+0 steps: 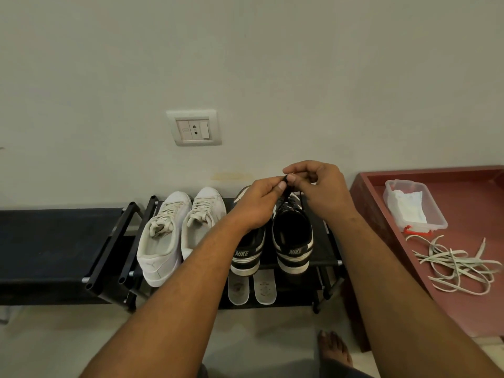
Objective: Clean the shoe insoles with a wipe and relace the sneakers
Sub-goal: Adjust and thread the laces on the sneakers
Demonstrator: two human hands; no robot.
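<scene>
Both hands pinch one black lace.
Left hand (256, 203) and right hand (324, 186) pull lace (287, 190) above the black sneaker (293, 236).

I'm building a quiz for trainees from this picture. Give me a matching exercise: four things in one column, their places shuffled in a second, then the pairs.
1 black lace
2 loose white laces
3 insoles
4 wipe

A in the clear plastic box
B pinched by left hand and right hand
C on the rack's lower shelf
D on the red surface

Pairs: 1-B, 2-D, 3-C, 4-A
</scene>
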